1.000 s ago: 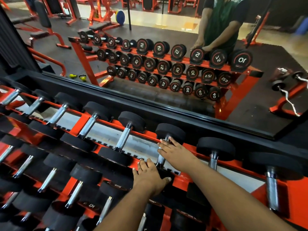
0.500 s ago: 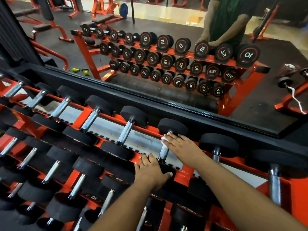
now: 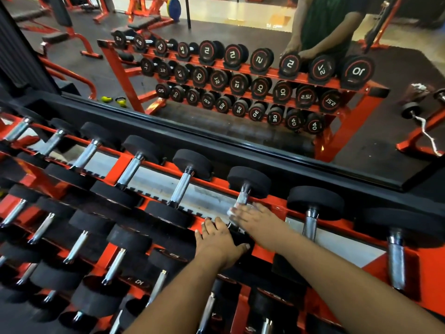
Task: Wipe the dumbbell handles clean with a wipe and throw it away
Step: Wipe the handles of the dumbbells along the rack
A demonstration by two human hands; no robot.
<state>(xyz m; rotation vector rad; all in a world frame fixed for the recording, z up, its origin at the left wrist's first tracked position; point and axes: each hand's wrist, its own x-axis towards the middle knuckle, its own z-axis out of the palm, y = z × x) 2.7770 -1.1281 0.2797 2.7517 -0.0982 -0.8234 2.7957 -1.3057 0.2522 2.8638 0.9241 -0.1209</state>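
head view: rack (image 3: 212, 183) holds dumbbells; right hand (image 3: 258, 219) presses wipe (image 3: 231, 211) on handle (image 3: 242, 197).

Across the lower half of the frame, the orange-red steel dumbbell rack (image 3: 243, 317) carries matte black round-headed dumbbells (image 3: 192, 165) with silvery, finely knurled chrome handles (image 3: 181, 189). At centre, a crumpled white wipe (image 3: 233, 210) shows pale against them. In the black-framed wall mirror (image 3: 240, 150) above, the dumbbell ends show white numerals ringed in red.
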